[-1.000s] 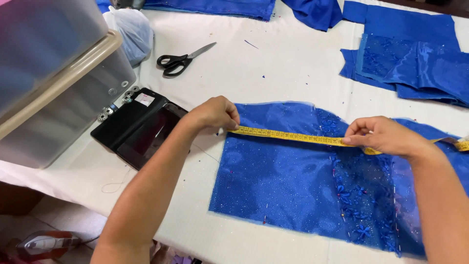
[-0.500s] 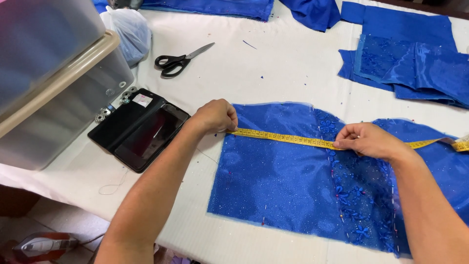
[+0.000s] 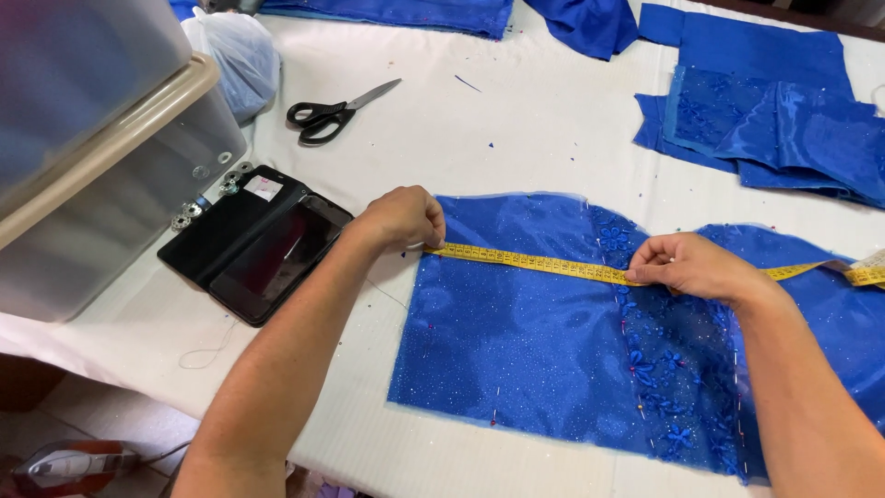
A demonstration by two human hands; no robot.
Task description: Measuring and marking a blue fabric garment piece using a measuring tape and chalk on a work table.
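Note:
A glittery blue fabric panel [image 3: 516, 341] with a lace flower strip lies flat on the white table [image 3: 516, 120]. A yellow measuring tape [image 3: 530, 263] stretches across its upper part. My left hand [image 3: 401, 219] pins the tape's end at the fabric's left edge. My right hand [image 3: 691, 267] pinches the tape over the lace strip, and the rest of the tape trails off to the right. Pins stick in the fabric's lower edge.
A black phone in an open wallet case [image 3: 253, 242] lies left of my left hand. Black scissors [image 3: 332, 111] lie further back. A clear plastic storage bin [image 3: 92, 157] stands at the left. More blue fabric pieces [image 3: 765, 120] lie at the back right.
My right hand has slid leftwards along the tape, from beyond the lace strip to its near edge. The left hand has stayed at the fabric's edge.

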